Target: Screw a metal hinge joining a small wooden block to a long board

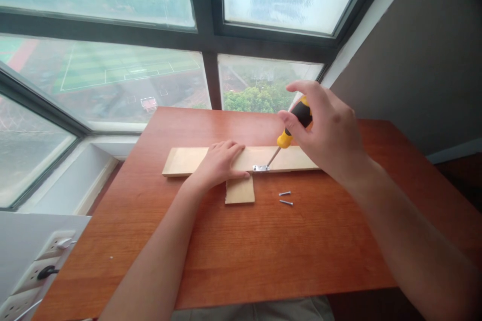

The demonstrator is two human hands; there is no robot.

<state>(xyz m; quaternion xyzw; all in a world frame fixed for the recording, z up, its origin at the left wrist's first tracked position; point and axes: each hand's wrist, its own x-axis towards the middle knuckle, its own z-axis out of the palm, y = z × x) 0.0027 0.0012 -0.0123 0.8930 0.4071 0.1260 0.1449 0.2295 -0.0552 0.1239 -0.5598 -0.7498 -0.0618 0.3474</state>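
A long pale wooden board (181, 160) lies across the reddish table (263, 251). A small wooden piece (240, 191) butts against its near edge. My left hand (220, 160) lies flat on the board with fingers stretched out, pressing it down. My right hand (326, 130) is closed on a yellow and black screwdriver (291, 128). Its tip rests on a small metal bracket (260, 167) at the board's near edge. Two loose screws (285, 197) lie on the table just right of the small piece.
The table stands against a large window (113, 75). A grey wall (422, 50) is at the right. A white power strip (33, 276) with a plug in it sits at the lower left, beyond the table's edge.
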